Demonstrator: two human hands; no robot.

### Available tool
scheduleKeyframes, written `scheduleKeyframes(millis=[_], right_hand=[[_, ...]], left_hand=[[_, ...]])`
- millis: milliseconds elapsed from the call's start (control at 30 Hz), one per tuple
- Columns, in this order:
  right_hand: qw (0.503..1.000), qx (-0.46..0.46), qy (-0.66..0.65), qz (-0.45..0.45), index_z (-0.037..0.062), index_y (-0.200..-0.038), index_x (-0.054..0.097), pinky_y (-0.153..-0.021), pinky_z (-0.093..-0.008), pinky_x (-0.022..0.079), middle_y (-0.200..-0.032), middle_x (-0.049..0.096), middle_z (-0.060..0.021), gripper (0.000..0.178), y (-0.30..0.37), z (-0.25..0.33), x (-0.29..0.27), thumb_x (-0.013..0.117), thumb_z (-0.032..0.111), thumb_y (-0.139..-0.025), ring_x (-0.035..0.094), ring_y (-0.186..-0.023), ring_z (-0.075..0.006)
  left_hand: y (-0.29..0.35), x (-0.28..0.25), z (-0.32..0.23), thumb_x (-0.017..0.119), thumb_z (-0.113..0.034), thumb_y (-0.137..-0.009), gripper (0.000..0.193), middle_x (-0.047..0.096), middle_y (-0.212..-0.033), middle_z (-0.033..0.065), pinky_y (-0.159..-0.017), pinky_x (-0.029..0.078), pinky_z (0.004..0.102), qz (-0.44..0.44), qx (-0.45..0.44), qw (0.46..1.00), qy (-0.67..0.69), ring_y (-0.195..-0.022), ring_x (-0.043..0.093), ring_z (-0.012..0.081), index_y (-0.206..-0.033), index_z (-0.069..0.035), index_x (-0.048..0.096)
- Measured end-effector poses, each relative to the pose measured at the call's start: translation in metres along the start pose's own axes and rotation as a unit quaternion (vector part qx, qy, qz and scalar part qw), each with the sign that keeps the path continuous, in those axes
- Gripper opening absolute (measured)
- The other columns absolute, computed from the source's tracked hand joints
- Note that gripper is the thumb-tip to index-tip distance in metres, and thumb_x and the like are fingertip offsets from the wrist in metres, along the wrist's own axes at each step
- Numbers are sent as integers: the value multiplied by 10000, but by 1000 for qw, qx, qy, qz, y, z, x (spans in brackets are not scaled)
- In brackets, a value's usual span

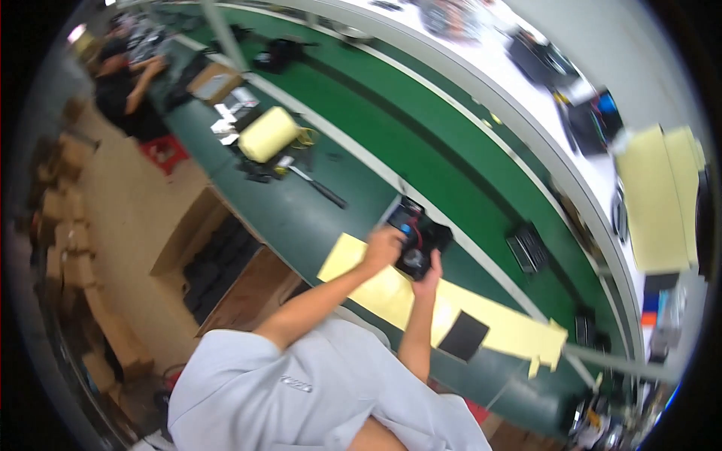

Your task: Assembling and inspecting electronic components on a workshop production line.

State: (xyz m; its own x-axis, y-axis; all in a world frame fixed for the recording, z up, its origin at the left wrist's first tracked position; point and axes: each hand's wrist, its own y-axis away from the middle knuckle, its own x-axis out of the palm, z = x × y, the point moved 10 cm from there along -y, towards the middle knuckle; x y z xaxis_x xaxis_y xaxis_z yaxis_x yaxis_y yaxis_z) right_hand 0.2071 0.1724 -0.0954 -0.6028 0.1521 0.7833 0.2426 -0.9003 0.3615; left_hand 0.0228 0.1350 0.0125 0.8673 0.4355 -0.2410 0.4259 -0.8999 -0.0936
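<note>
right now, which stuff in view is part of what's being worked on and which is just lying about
Apparently in use:
black casing, held in the right grip
blue part by the left grip
yellow sheet below the casing

Apparently just lying about:
dark square piece
hammer-like tool
yellow roll
open carton

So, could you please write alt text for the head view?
A person's right hand holds an open black case with a red wire, while their left hand is at its blue part, beside a yellow sheet on a green table. Farther left lie a hammer and a yellow roll; a co-worker sits at upper left.
</note>
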Motion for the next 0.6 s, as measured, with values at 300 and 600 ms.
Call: scheduleKeyframes(millis=[300, 600], right_hand=[[995, -45, 16, -93, 92, -1388, 489, -928, -374, 536, -1225, 638, -72, 440, 69, 4, -31, 579, 292, -1007, 643, -1071, -221], [993, -15, -14, -112, 66, -1336, 542, -988, -422, 512, -1254, 651, -112, 446, 83, 6, 20, 526, 377, -1017, 646, -1107, -270]], left_hand=[[89, -29, 58, 669, -108, -823, 513, 528, -1301, 239, -1029, 408, 509, 167, -396, 895, 118, -1223, 501, 449, -1298, -31, 490], [22, 37, -19, 662, -95, -774, 499, 427, -1472, 163, -1109, 286, 559, 203, 289, 883, -310, -1405, 333, 375, -1269, -132, 604]])
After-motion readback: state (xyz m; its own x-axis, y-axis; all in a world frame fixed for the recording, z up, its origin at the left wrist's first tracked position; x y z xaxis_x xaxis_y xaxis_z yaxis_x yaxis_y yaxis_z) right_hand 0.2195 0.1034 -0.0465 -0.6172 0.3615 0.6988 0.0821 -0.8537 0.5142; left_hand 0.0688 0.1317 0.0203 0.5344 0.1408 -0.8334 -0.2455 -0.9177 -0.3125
